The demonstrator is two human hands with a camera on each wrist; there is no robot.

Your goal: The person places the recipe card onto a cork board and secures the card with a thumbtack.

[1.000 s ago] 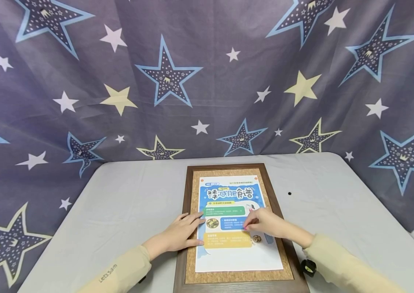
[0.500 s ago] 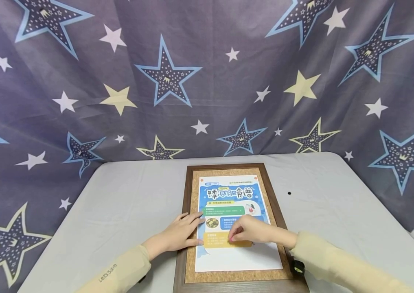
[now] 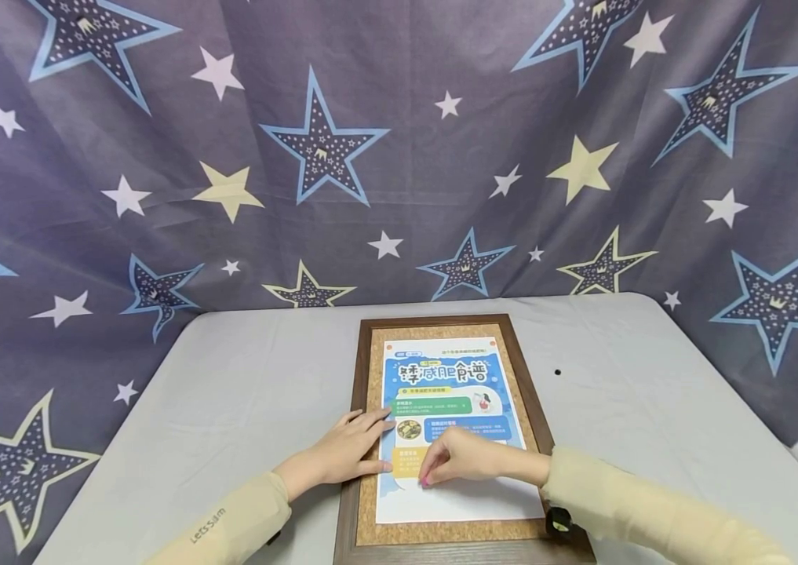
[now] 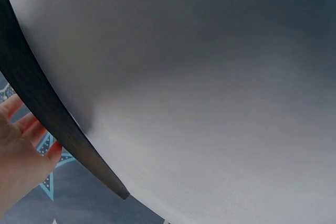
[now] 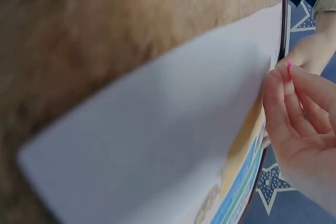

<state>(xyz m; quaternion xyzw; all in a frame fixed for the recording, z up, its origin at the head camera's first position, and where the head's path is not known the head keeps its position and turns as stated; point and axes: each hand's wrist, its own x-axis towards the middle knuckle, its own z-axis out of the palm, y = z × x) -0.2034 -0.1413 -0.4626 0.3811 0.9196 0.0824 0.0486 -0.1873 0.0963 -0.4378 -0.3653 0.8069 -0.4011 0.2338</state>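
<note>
A printed poster (image 3: 476,502) with Chinese lettering lies on a cork board (image 3: 455,535) in a dark wooden frame. Small orange round pins (image 3: 389,347) mark its top corners. My left hand (image 3: 345,449) rests across the board's left side, fingers spread, fingertips on the poster's left edge. Between thumb and fingertips my right hand (image 3: 462,455) pinches a small pink pushpin (image 3: 424,482), close over the white lower part of the poster. The right wrist view shows the pink pushpin (image 5: 289,65) mostly covered by the fingers. Part of the yellow text block is hidden behind this hand.
The board lies on a table (image 3: 264,377) with a grey cloth. A small black round object (image 3: 557,373) is on the cloth right of the board. Behind the table hangs a star-patterned curtain (image 3: 399,157).
My right hand, pinching the pink pushpin, has moved left and toward me over the poster, from the blue block to just below the yellow block. The left hand has stayed in place.
</note>
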